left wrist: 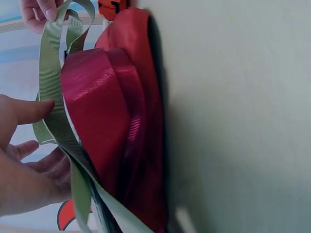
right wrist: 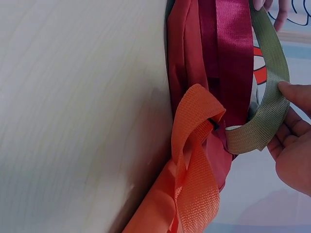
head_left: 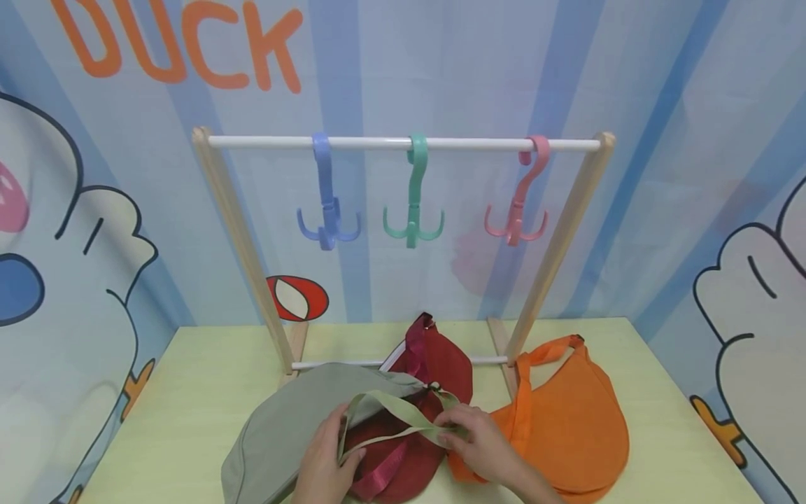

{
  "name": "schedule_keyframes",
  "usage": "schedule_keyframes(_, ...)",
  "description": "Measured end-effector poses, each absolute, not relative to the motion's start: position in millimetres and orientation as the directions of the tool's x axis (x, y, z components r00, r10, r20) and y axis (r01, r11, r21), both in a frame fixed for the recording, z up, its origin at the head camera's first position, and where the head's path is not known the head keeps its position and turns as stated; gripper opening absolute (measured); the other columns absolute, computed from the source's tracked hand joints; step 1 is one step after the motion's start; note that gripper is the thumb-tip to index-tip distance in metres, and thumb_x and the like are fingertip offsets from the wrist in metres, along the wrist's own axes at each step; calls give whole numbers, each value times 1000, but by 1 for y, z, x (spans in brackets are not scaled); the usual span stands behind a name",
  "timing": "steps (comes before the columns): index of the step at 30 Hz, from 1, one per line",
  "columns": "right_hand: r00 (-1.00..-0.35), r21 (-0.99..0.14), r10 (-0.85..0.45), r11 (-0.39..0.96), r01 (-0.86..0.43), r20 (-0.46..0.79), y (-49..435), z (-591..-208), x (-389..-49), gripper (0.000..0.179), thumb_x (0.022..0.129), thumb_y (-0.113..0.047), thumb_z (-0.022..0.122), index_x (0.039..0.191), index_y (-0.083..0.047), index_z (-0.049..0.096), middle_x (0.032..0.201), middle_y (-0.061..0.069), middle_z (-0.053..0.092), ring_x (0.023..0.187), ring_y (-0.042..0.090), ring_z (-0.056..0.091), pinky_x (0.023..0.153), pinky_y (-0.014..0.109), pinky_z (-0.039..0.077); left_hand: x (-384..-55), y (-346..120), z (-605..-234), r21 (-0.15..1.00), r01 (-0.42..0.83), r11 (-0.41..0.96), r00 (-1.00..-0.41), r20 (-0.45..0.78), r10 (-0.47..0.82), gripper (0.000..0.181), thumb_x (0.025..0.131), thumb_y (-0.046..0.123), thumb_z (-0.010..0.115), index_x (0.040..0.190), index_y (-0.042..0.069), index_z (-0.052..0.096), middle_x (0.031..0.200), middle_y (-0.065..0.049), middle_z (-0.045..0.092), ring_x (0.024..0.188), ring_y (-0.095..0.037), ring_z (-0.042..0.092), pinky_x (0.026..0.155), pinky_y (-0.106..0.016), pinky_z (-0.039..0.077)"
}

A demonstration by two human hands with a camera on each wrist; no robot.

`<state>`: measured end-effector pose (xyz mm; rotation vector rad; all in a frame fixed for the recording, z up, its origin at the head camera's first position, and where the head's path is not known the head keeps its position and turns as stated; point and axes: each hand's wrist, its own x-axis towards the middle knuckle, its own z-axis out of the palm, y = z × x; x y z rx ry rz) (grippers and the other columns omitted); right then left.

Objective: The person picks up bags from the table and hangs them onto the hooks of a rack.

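Note:
A grey-green shoulder bag [head_left: 296,427] lies on the table, its light green strap [head_left: 393,404] lifted in a loop between both hands. My left hand [head_left: 329,455] holds one side of the strap; in the left wrist view its thumb [left wrist: 36,110] lies against the webbing, the other fingers beyond it. With thumb and fingers my right hand [head_left: 481,441] pinches the strap's other end, seen also in the right wrist view [right wrist: 296,141]. Under the strap lies a dark red bag [head_left: 453,371] with a shiny magenta strap [left wrist: 97,92], partly covered by the grey-green bag.
An orange bag [head_left: 579,427] lies right of the red one, its strap near my right forearm. Behind stands a wooden rack with a white rail [head_left: 264,142]. From it hang a blue hook [head_left: 326,203], a green hook [head_left: 413,196] and a pink hook [head_left: 519,199].

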<state>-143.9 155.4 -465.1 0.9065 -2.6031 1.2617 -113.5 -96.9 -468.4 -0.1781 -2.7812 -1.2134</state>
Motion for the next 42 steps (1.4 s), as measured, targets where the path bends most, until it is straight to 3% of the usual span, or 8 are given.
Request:
schedule_keyframes(7, -796, -676, -477, 448, -585, 373, 157, -459, -142, 12, 82, -5, 66, 92, -11, 65, 89, -3, 62, 81, 14, 54, 73, 31, 43, -119, -93, -460, 763, 181, 620, -983, 157, 94, 72, 75, 5, 73, 135, 2, 35, 128, -19, 45, 113, -35, 47, 90, -50, 39)
schedule_keyframes(16, -789, -687, -472, 418, -594, 394, 160, -447, -148, 15, 79, 1, 67, 89, -10, 63, 85, -4, 62, 79, 10, 55, 72, 30, 45, -123, -90, -451, 737, 295, 608, -954, 262, 145, 71, 71, 2, 76, 133, 7, 41, 114, -14, 50, 105, -32, 51, 84, -48, 42)
schedule_keyframes(24, -781, -699, -466, 385, -603, 416, 161, -429, -154, 10, 83, -2, 65, 91, -8, 62, 85, 0, 62, 79, 11, 55, 69, 28, 47, -123, -87, -447, 723, 333, 606, -939, 312, 144, 54, 71, 0, 74, 120, 11, 53, 110, -9, 50, 102, -29, 53, 81, -46, 44)
schedule_keyframes(32, -817, -740, -461, 400, -541, 347, 160, -419, -155, 9, 83, -4, 64, 88, -10, 61, 80, -5, 60, 71, 7, 52, 64, 26, 46, -122, -87, -450, 700, 375, 608, -920, 361, 151, 26, 78, -1, 68, 102, 9, 63, 99, 0, 61, 94, -20, 58, 79, -37, 47)
schedule_keyframes(38, -815, -733, -451, 401, -549, 363, 158, -417, -157, 8, 83, -3, 64, 87, -10, 61, 80, -4, 61, 71, 7, 52, 66, 26, 47, -120, -90, -451, 718, 336, 609, -937, 320, 139, 19, 79, -3, 66, 95, 8, 64, 92, -1, 62, 82, -15, 59, 70, -30, 48)
schedule_keyframes(42, -818, -735, -452, 406, -543, 355, 157, -416, -157, 7, 84, -6, 65, 87, -10, 61, 81, -3, 61, 74, 8, 53, 68, 26, 47, -120, -89, -452, 723, 336, 603, -936, 325, 133, 18, 80, 6, 68, 97, 7, 64, 92, -1, 63, 81, -14, 59, 68, -30, 48)
